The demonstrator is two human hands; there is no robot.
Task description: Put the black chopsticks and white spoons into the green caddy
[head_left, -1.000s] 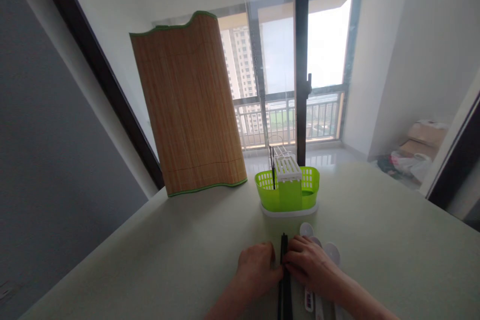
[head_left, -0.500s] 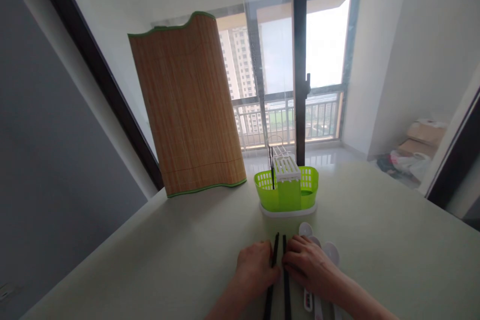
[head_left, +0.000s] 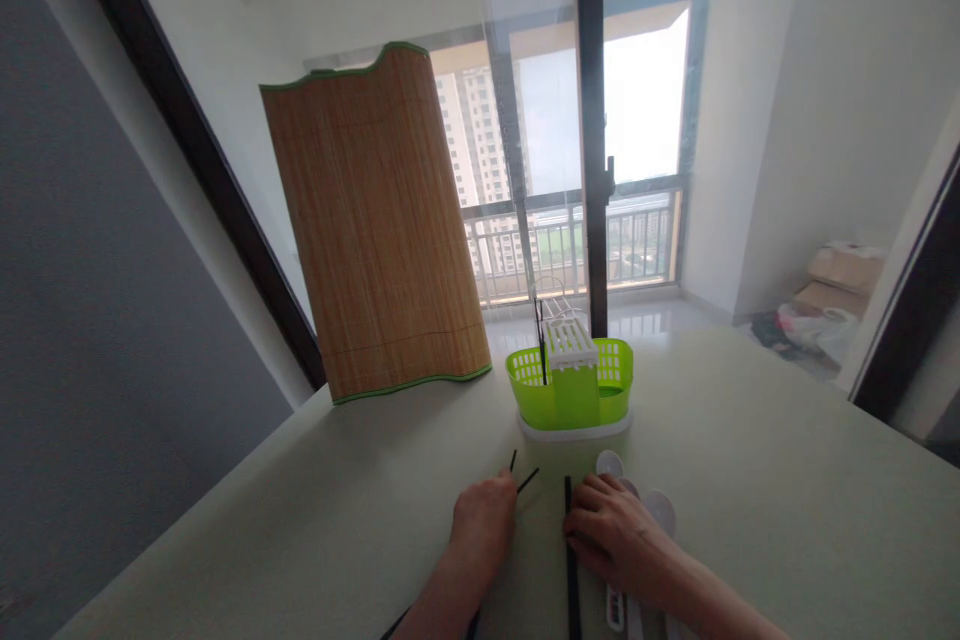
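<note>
My left hand (head_left: 486, 525) is closed around a pair of black chopsticks (head_left: 527, 480). Their tips splay apart beyond the fingers, and their other ends show on either side of the wrist. To the right, my right hand (head_left: 611, 525) has curled fingers against more black chopsticks (head_left: 573, 590), lying lengthwise on the table; how many I cannot tell. Three white spoons (head_left: 660, 512) are partly covered by that hand. Behind both hands stands a bright green utensil caddy (head_left: 576, 395) with a white slatted top, holding thin black sticks in its left compartment.
A bamboo mat (head_left: 379, 240) with green edging stands upright at the back left of the pale table (head_left: 795, 480). Beyond the table are a glass door with a dark frame (head_left: 592, 120) and cardboard boxes (head_left: 846, 275) on the floor.
My left hand has moved left, taking its chopsticks away from those at my right hand; their tips now spread apart. My right hand has barely moved. The view has tilted slightly.
</note>
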